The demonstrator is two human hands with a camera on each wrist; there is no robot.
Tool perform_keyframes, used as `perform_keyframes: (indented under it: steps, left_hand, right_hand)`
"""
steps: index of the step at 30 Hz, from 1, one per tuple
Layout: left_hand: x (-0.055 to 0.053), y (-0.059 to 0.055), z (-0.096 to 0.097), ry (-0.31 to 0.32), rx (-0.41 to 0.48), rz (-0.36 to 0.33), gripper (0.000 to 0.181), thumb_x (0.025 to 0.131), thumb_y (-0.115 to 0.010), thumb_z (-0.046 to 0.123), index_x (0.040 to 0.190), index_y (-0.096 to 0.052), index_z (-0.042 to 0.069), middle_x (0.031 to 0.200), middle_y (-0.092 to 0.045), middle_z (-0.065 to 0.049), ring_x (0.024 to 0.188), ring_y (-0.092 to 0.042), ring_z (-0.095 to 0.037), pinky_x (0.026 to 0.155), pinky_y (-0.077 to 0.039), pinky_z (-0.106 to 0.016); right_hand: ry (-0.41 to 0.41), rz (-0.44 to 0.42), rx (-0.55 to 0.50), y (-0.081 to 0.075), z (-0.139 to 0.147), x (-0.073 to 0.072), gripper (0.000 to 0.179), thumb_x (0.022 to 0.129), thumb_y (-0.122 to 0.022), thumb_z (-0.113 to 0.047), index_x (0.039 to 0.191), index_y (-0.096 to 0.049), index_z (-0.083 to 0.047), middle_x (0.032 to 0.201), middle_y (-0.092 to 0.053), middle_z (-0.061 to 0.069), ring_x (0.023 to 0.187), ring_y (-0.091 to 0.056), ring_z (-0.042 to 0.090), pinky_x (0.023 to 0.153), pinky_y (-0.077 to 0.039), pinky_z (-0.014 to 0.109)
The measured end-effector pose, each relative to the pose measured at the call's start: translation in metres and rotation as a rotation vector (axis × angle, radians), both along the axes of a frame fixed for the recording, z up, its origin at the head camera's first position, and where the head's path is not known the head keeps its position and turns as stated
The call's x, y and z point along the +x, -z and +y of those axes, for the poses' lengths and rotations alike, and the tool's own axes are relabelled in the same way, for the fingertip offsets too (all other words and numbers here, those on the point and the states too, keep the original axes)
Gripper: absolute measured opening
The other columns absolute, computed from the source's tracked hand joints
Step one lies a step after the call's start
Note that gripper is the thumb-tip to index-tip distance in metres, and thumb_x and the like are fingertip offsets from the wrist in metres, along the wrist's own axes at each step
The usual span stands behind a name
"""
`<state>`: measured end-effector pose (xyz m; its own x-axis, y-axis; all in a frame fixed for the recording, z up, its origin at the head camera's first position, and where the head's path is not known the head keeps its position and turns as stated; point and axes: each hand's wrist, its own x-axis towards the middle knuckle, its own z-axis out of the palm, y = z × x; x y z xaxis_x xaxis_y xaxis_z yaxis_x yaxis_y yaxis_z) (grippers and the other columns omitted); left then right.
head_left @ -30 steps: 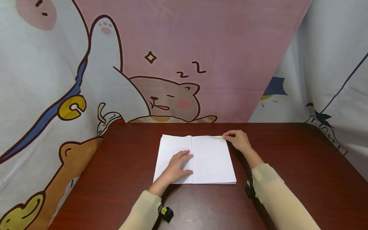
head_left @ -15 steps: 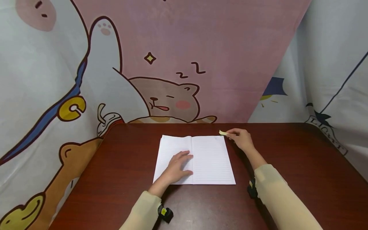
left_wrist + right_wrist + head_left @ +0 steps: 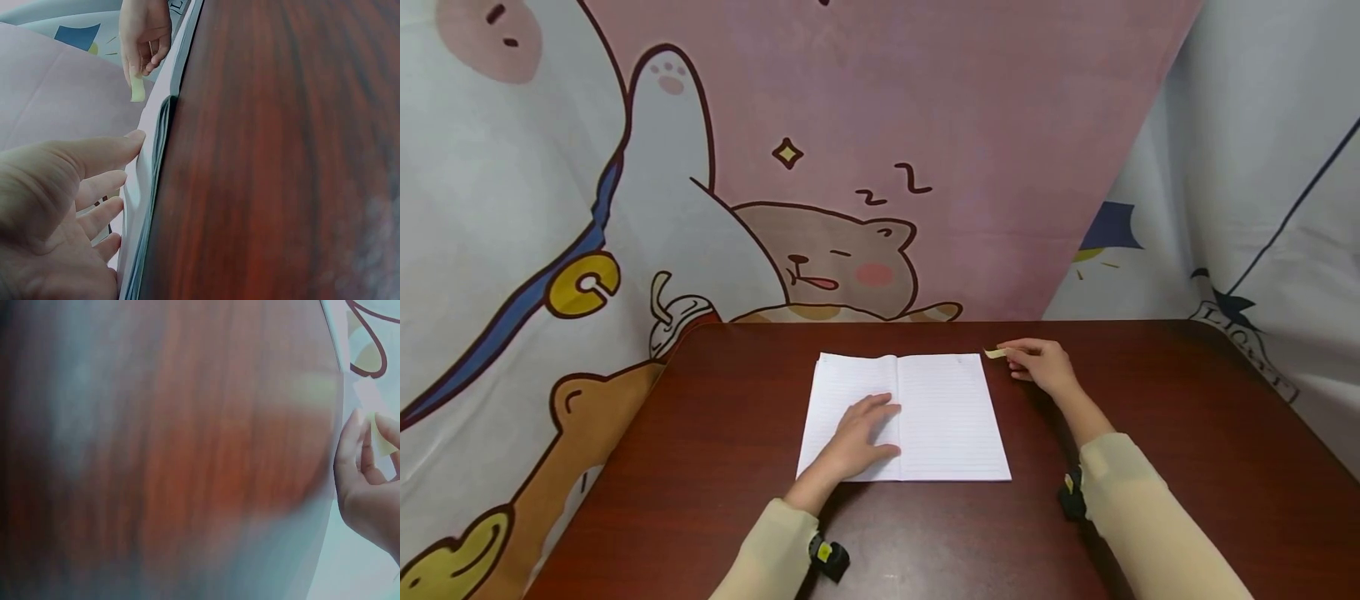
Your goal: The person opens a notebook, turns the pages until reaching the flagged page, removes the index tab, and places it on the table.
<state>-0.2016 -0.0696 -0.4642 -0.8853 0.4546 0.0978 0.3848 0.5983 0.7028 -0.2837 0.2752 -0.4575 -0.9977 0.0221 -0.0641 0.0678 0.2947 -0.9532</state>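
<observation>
An open notebook [image 3: 951, 421] with lined white pages lies on the dark reddish-brown table. My left hand [image 3: 857, 437] rests on its left page, fingers spread and relaxed, with fingertips close to the centre fold. Just beyond the notebook's top right corner, my right hand [image 3: 1043, 367] pinches a small pale yellow sticky note [image 3: 995, 353] between thumb and fingers. In the left wrist view the sticky note [image 3: 137, 89] hangs from the right fingertips, apart from the page. The right wrist view shows the sticky note [image 3: 384, 439] partly hidden by the fingers.
The table [image 3: 685, 467] extends around the notebook on every side. Behind it hangs a cloth backdrop [image 3: 1000, 167] printed with cartoon animals, and more cloth hangs at both sides. Each wrist wears a small black camera, such as the left wrist camera [image 3: 830, 558].
My right hand has lifted the sticky note off the top right corner of the right page and moved it rightward, clear of the notebook. My left hand has stayed on the left page.
</observation>
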Motion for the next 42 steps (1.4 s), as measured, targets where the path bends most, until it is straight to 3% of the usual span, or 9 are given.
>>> perform_keyframes:
  steps: [7, 11, 14, 19, 23, 26, 28, 37, 42]
  left_hand:
    - [0.000, 0.001, 0.000, 0.003, 0.000, -0.005, 0.058, 0.082, -0.079, 0.010, 0.136, -0.058, 0.001, 0.151, -0.045, -0.018, 0.142, -0.035, -0.041, 0.115, -0.028, -0.059]
    - [0.000, 0.001, 0.000, 0.004, 0.000, -0.005, 0.058, 0.082, -0.079, 0.010, 0.136, -0.058, 0.001, 0.152, -0.045, -0.018, 0.142, -0.036, -0.041, 0.115, -0.028, -0.058]
    - [0.000, 0.001, 0.000, 0.003, 0.002, -0.006, 0.058, 0.083, -0.079, 0.010, 0.136, -0.058, 0.001, 0.152, -0.045, -0.017, 0.142, -0.036, -0.041, 0.115, -0.028, -0.058]
    - [0.000, 0.001, 0.000, 0.004, 0.003, 0.000, 0.058, 0.082, -0.079, 0.010, 0.136, -0.058, 0.001, 0.151, -0.046, -0.018, 0.142, -0.036, -0.041, 0.115, -0.028, -0.058]
    - [-0.001, 0.001, 0.000, 0.003, -0.001, 0.001, 0.058, 0.082, -0.079, 0.011, 0.136, -0.059, 0.002, 0.151, -0.046, -0.017, 0.142, -0.036, -0.041, 0.115, -0.028, -0.058]
    - [-0.001, 0.002, 0.000, 0.003, -0.001, -0.001, 0.058, 0.082, -0.079, 0.011, 0.136, -0.058, 0.002, 0.152, -0.045, -0.017, 0.142, -0.036, -0.041, 0.115, -0.028, -0.058]
    - [-0.001, 0.001, 0.000, 0.004, 0.002, -0.001, 0.058, 0.082, -0.079, 0.011, 0.136, -0.059, 0.002, 0.151, -0.046, -0.017, 0.142, -0.036, -0.041, 0.115, -0.028, -0.058]
    - [-0.001, 0.001, -0.001, 0.006, 0.006, 0.001, 0.058, 0.082, -0.079, 0.011, 0.136, -0.059, 0.002, 0.152, -0.045, -0.017, 0.142, -0.035, -0.041, 0.115, -0.028, -0.058]
    - [0.000, 0.001, -0.001, 0.007, -0.005, 0.008, 0.058, 0.082, -0.079, 0.011, 0.135, -0.058, 0.001, 0.151, -0.046, -0.018, 0.142, -0.036, -0.041, 0.115, -0.028, -0.058]
  right_hand:
    - [-0.077, -0.045, -0.120, 0.003, 0.010, 0.003, 0.038, 0.099, -0.060, -0.007, 0.129, -0.057, 0.016, 0.089, -0.070, -0.007, 0.076, -0.067, 0.002, 0.074, -0.059, 0.021]
    - [-0.117, -0.056, -0.197, 0.003, 0.013, 0.004, 0.037, 0.098, -0.057, 0.000, 0.129, -0.053, 0.021, 0.099, -0.071, -0.005, 0.084, -0.070, 0.003, 0.080, -0.058, 0.022]
    - [-0.120, -0.085, -0.195, 0.000, 0.015, 0.006, 0.041, 0.100, -0.052, -0.002, 0.134, -0.048, 0.020, 0.113, -0.068, 0.006, 0.088, -0.070, 0.002, 0.084, -0.057, 0.023]
    - [-0.118, -0.140, -0.188, -0.004, 0.017, 0.008, 0.048, 0.107, -0.042, -0.016, 0.142, -0.040, 0.017, 0.140, -0.051, 0.026, 0.092, -0.070, 0.002, 0.090, -0.056, 0.024]
    - [-0.083, -0.122, -0.205, -0.003, 0.020, 0.008, 0.046, 0.105, -0.047, -0.009, 0.140, -0.040, 0.020, 0.123, -0.063, 0.014, 0.087, -0.071, 0.002, 0.086, -0.057, 0.023]
    - [-0.055, -0.102, -0.185, -0.001, 0.022, 0.008, 0.045, 0.100, -0.054, -0.001, 0.137, -0.044, 0.021, 0.106, -0.066, -0.002, 0.083, -0.070, 0.000, 0.082, -0.057, 0.020]
    - [-0.036, -0.097, -0.158, 0.000, 0.023, 0.008, 0.044, 0.099, -0.056, 0.000, 0.136, -0.046, 0.020, 0.103, -0.064, -0.004, 0.081, -0.069, -0.002, 0.080, -0.057, 0.019]
    - [-0.005, -0.084, 0.035, 0.001, 0.024, 0.009, 0.040, 0.100, -0.056, -0.004, 0.133, -0.052, 0.016, 0.129, -0.053, 0.029, 0.076, -0.066, -0.003, 0.076, -0.058, 0.019]
    - [0.006, -0.071, 0.084, 0.003, 0.025, 0.006, 0.038, 0.098, -0.059, -0.004, 0.130, -0.054, 0.018, 0.128, -0.053, 0.033, 0.073, -0.065, -0.005, 0.072, -0.058, 0.018]
